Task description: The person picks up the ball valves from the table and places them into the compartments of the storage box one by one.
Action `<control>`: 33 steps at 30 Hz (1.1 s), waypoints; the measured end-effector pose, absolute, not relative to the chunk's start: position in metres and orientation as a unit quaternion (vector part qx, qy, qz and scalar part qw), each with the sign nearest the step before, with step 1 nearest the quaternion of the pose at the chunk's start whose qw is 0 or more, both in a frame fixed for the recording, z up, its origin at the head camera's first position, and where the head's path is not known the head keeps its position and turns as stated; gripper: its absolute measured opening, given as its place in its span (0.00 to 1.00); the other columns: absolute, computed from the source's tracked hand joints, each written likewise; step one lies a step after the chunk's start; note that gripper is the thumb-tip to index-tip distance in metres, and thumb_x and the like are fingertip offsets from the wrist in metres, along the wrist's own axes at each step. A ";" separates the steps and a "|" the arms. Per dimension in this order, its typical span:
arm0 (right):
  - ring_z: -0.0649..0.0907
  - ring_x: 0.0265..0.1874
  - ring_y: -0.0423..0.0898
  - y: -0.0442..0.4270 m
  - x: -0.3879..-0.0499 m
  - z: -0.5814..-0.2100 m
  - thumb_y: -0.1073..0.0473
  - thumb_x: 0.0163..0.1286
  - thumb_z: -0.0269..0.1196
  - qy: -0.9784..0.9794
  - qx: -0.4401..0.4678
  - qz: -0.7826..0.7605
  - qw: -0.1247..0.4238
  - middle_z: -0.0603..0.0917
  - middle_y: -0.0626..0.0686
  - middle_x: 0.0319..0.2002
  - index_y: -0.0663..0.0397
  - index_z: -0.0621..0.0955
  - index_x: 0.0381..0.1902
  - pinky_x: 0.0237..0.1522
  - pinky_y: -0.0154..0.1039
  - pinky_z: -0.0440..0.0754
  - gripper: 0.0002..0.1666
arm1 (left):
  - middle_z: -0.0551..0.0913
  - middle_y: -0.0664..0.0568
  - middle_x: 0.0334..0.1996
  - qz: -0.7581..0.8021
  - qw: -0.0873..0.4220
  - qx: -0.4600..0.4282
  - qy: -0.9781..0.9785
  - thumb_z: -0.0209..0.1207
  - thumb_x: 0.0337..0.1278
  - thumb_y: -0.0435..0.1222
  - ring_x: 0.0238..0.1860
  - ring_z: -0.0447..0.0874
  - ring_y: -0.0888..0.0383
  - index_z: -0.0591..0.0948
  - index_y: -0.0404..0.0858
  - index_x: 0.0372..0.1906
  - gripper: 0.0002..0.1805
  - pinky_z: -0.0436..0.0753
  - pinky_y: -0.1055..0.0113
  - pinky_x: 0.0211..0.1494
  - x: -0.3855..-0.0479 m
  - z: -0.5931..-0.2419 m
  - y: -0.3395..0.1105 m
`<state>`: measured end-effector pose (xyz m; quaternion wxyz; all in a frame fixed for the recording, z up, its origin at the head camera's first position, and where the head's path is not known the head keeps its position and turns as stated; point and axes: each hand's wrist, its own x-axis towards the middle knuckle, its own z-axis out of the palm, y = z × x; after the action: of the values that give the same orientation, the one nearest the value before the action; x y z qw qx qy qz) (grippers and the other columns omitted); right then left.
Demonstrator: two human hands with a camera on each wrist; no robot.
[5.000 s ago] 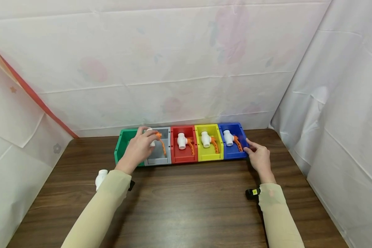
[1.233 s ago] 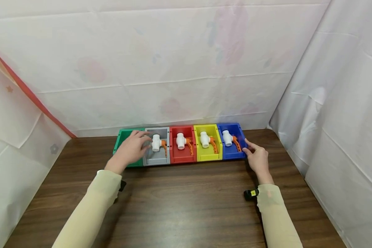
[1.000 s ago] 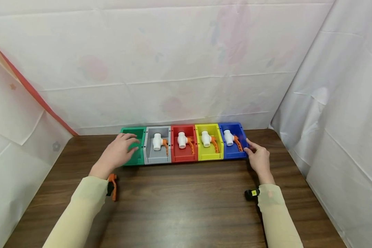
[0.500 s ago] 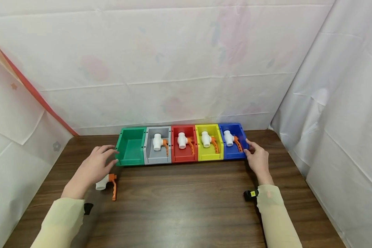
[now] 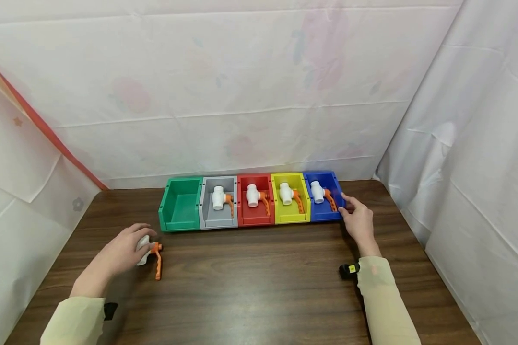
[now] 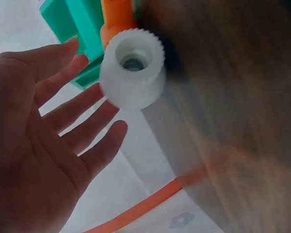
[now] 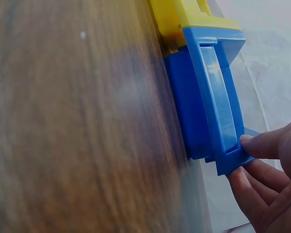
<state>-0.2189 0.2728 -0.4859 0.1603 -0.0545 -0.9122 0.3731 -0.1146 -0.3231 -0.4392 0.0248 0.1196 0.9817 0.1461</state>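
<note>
My left hand (image 5: 123, 250) is over a white ball valve (image 5: 143, 243) with an orange handle on the table's left side. In the left wrist view, the fingers (image 6: 99, 150) are spread beside the white valve body (image 6: 136, 80), thumb apart, not closed round it. At the right end of the bin row, my right hand (image 5: 358, 220) holds the corner of the blue bin (image 5: 325, 214); in the right wrist view, its thumb and fingers pinch the bin's rim (image 7: 230, 165). One more such valve lies in each of the grey (image 5: 217, 197), red (image 5: 252, 195), yellow (image 5: 286, 194) and blue bins.
The green bin (image 5: 180, 206) has nothing in it and stands at the row's left end. Joined side by side, the bins stand along the back of the wooden table (image 5: 250, 278). A white patterned cloth (image 5: 241, 96) hangs behind them.
My left hand has let go of a valve in the grey bin, then moved left and down past the green bin to the valve on the table. My right hand stays on the blue bin.
</note>
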 end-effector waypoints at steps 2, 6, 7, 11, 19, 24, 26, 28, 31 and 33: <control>0.85 0.42 0.58 0.273 -0.219 -0.486 0.66 0.68 0.66 -0.912 -0.056 0.373 0.161 0.86 0.65 0.46 0.49 0.80 0.65 0.44 0.55 0.83 0.27 | 0.74 0.30 0.58 0.144 0.034 0.120 0.982 0.63 0.63 0.34 0.57 0.72 0.31 0.84 0.35 0.49 0.12 0.73 0.33 0.55 -0.112 -0.442 -0.322; 0.85 0.43 0.58 0.273 -0.219 -0.486 0.65 0.69 0.66 -0.912 -0.057 0.372 0.159 0.86 0.65 0.46 0.50 0.80 0.65 0.44 0.55 0.83 0.27 | 0.75 0.28 0.57 0.141 0.037 0.117 0.982 0.65 0.61 0.34 0.57 0.71 0.29 0.85 0.35 0.46 0.10 0.71 0.31 0.55 -0.109 -0.445 -0.319; 0.85 0.43 0.58 0.273 -0.219 -0.486 0.65 0.69 0.66 -0.913 -0.058 0.372 0.159 0.86 0.65 0.46 0.50 0.79 0.65 0.44 0.55 0.83 0.27 | 0.75 0.28 0.57 0.141 0.037 0.114 0.983 0.65 0.61 0.34 0.58 0.71 0.29 0.85 0.35 0.46 0.11 0.71 0.31 0.56 -0.108 -0.446 -0.318; 0.85 0.43 0.58 0.274 -0.218 -0.487 0.65 0.69 0.66 -0.913 -0.059 0.372 0.158 0.86 0.65 0.46 0.50 0.80 0.65 0.45 0.55 0.83 0.27 | 0.75 0.27 0.59 0.140 0.041 0.114 0.983 0.65 0.61 0.35 0.62 0.67 0.27 0.84 0.30 0.51 0.16 0.68 0.31 0.58 -0.107 -0.446 -0.318; 0.85 0.43 0.58 0.274 -0.219 -0.487 0.65 0.69 0.66 -0.910 -0.057 0.378 0.159 0.86 0.64 0.46 0.49 0.79 0.66 0.45 0.54 0.83 0.27 | 0.74 0.26 0.60 0.146 0.078 0.127 0.978 0.66 0.50 0.28 0.66 0.60 0.24 0.76 0.22 0.60 0.30 0.64 0.29 0.61 -0.103 -0.444 -0.319; 0.85 0.43 0.58 0.274 -0.219 -0.487 0.65 0.69 0.66 -0.910 -0.056 0.379 0.159 0.86 0.64 0.46 0.49 0.79 0.66 0.44 0.54 0.83 0.27 | 0.76 0.27 0.58 0.138 0.076 0.133 0.979 0.70 0.51 0.29 0.64 0.62 0.24 0.77 0.23 0.59 0.29 0.66 0.30 0.60 -0.104 -0.443 -0.319; 0.85 0.43 0.58 0.274 -0.220 -0.487 0.65 0.69 0.66 -0.910 -0.056 0.380 0.158 0.86 0.64 0.47 0.49 0.79 0.66 0.45 0.54 0.83 0.27 | 0.76 0.29 0.56 0.139 0.075 0.134 0.978 0.71 0.51 0.29 0.63 0.64 0.25 0.78 0.23 0.58 0.28 0.67 0.30 0.59 -0.104 -0.443 -0.320; 0.85 0.43 0.57 0.274 -0.220 -0.487 0.65 0.70 0.66 -0.910 -0.055 0.379 0.157 0.86 0.64 0.47 0.49 0.79 0.66 0.45 0.55 0.83 0.27 | 0.78 0.31 0.55 0.142 0.074 0.139 0.977 0.71 0.51 0.29 0.60 0.68 0.28 0.79 0.25 0.58 0.27 0.69 0.32 0.57 -0.104 -0.444 -0.320; 0.85 0.43 0.57 0.274 -0.220 -0.487 0.64 0.70 0.65 -0.910 -0.055 0.381 0.153 0.86 0.64 0.48 0.48 0.79 0.66 0.45 0.54 0.83 0.27 | 0.79 0.36 0.52 0.144 0.068 0.150 0.976 0.72 0.49 0.29 0.56 0.73 0.33 0.80 0.28 0.57 0.27 0.72 0.33 0.55 -0.104 -0.443 -0.322; 0.85 0.44 0.58 0.274 -0.219 -0.487 0.64 0.70 0.65 -0.910 -0.054 0.382 0.152 0.86 0.64 0.48 0.49 0.79 0.66 0.45 0.54 0.83 0.27 | 0.80 0.39 0.51 0.145 0.065 0.154 0.975 0.72 0.49 0.28 0.55 0.74 0.35 0.81 0.31 0.57 0.26 0.72 0.34 0.55 -0.104 -0.444 -0.322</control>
<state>-0.2195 0.2738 -0.4868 0.1523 -0.0542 -0.9098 0.3823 -0.1044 -0.3220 -0.4437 0.0652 0.1544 0.9752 0.1448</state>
